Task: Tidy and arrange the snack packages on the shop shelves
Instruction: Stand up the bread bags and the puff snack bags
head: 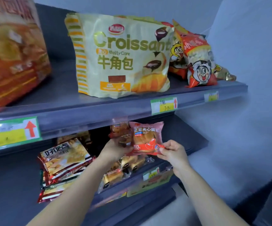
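Head view looks at grey shop shelving, where both hands hold up a pink bread packet (pixel 146 137) in front of the lower shelf (pixel 195 144), just under the upper shelf's edge (pixel 89 116). Its print reads "Red bean" above 红豆夹心面包, with a red band across the bottom. The left hand (pixel 115 149) grips the packet's lower left edge with curled fingers, and the right hand (pixel 172 152) pinches its lower right corner between thumb and fingertips. Close behind it stands a brown bread packet (pixel 119 129), and clear-wrapped bread packs (pixel 124 168) lie below. To the left lies a stack of flat packets (pixel 63 159) marked 好吃点. On the upper shelf a large yellow bag (pixel 124 57) stands upright, printed "Croissant" and 牛角包 under a red oval logo. A blurred orange bag (pixel 13 51) stands to its left, and orange snack bags (pixel 197 62) with a cartoon face lean to its right. Green and yellow price tags (pixel 163 105) with red arrows sit along the upper shelf's edge, their handwriting too blurred to read.
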The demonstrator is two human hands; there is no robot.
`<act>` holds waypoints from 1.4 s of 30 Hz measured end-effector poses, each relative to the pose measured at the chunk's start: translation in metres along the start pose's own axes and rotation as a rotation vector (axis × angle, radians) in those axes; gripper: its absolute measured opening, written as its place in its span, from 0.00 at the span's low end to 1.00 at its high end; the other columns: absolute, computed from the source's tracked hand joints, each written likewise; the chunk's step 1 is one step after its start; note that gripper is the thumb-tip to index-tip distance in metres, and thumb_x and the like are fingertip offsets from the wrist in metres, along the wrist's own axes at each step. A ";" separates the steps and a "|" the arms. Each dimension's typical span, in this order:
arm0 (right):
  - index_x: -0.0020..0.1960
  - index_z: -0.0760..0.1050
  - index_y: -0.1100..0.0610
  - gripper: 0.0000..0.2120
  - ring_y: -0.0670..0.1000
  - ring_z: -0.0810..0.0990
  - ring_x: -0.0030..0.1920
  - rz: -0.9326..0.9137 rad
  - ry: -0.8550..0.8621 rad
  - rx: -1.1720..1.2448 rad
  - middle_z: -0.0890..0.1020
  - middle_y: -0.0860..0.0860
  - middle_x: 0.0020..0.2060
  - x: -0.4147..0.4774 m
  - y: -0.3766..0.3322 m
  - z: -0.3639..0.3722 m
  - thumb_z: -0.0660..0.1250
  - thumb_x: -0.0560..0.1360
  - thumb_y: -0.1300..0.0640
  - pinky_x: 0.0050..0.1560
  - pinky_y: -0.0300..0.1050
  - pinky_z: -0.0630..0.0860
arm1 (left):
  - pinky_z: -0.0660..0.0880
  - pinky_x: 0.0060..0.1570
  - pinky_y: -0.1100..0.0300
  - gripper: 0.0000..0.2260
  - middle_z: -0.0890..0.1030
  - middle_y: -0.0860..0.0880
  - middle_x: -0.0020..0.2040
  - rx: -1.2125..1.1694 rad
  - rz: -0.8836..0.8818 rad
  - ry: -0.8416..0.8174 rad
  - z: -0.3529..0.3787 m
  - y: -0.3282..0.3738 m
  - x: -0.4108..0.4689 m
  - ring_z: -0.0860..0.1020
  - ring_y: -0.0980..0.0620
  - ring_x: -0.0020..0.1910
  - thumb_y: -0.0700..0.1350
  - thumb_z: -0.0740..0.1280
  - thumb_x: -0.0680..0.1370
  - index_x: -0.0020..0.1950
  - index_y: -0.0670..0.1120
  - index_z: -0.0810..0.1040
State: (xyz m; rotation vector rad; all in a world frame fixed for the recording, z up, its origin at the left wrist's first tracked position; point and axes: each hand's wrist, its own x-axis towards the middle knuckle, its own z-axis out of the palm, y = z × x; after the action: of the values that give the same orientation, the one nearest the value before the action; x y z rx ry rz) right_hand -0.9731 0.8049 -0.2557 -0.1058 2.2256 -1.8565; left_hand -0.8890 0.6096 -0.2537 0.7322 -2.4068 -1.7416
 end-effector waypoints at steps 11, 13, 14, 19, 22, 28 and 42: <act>0.35 0.73 0.56 0.14 0.56 0.81 0.42 0.064 0.095 -0.305 0.80 0.53 0.37 0.105 0.048 -0.038 0.63 0.73 0.72 0.50 0.58 0.81 | 0.64 0.65 0.48 0.40 0.66 0.48 0.71 0.836 -0.198 -0.028 0.041 -0.022 0.060 0.61 0.44 0.71 0.60 0.71 0.69 0.76 0.54 0.57; 0.34 0.74 0.56 0.13 0.58 0.82 0.42 0.052 0.095 -0.376 0.81 0.52 0.35 0.116 0.055 -0.044 0.64 0.70 0.72 0.48 0.59 0.80 | 0.62 0.66 0.48 0.36 0.66 0.48 0.71 0.843 -0.197 0.000 0.044 -0.021 0.062 0.60 0.44 0.71 0.57 0.69 0.72 0.77 0.56 0.58; 0.35 0.74 0.57 0.12 0.58 0.82 0.42 0.059 0.085 -0.404 0.81 0.52 0.35 0.122 0.058 -0.046 0.64 0.70 0.72 0.47 0.58 0.81 | 0.62 0.66 0.48 0.35 0.66 0.48 0.71 0.843 -0.204 0.028 0.046 -0.022 0.064 0.60 0.44 0.71 0.56 0.68 0.73 0.77 0.55 0.58; 0.36 0.76 0.56 0.11 0.54 0.83 0.42 0.115 -0.092 -0.487 0.83 0.52 0.36 0.146 0.076 -0.053 0.64 0.71 0.70 0.48 0.56 0.81 | 0.63 0.65 0.47 0.35 0.67 0.47 0.70 0.882 -0.239 0.192 0.065 -0.023 0.058 0.61 0.43 0.70 0.61 0.66 0.74 0.77 0.53 0.57; 0.36 0.77 0.54 0.11 0.54 0.81 0.40 0.148 -0.169 -0.493 0.82 0.51 0.35 0.157 0.082 -0.053 0.63 0.70 0.68 0.43 0.50 0.79 | 0.61 0.67 0.45 0.40 0.64 0.46 0.70 0.914 -0.249 0.258 0.082 -0.025 0.054 0.59 0.43 0.72 0.59 0.70 0.72 0.77 0.53 0.53; 0.48 0.76 0.52 0.04 0.54 0.81 0.48 0.193 -0.249 -0.285 0.82 0.53 0.47 0.158 0.076 -0.048 0.65 0.75 0.53 0.51 0.52 0.80 | 0.47 0.73 0.43 0.47 0.42 0.45 0.79 0.974 -0.159 0.233 0.114 -0.038 0.041 0.41 0.45 0.77 0.63 0.69 0.71 0.78 0.54 0.41; 0.55 0.76 0.52 0.16 0.47 0.80 0.48 0.107 -0.422 -0.185 0.82 0.48 0.50 0.155 0.069 -0.015 0.75 0.70 0.50 0.47 0.44 0.77 | 0.68 0.57 0.52 0.25 0.69 0.46 0.60 0.827 -0.194 0.535 0.086 -0.051 0.043 0.67 0.44 0.61 0.53 0.71 0.72 0.63 0.47 0.64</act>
State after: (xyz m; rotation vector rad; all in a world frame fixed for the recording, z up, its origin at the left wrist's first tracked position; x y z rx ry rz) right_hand -1.1195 0.8005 -0.3414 -0.3677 2.0518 -1.4126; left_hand -0.9392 0.6540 -0.3392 1.3225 -2.6217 -0.3849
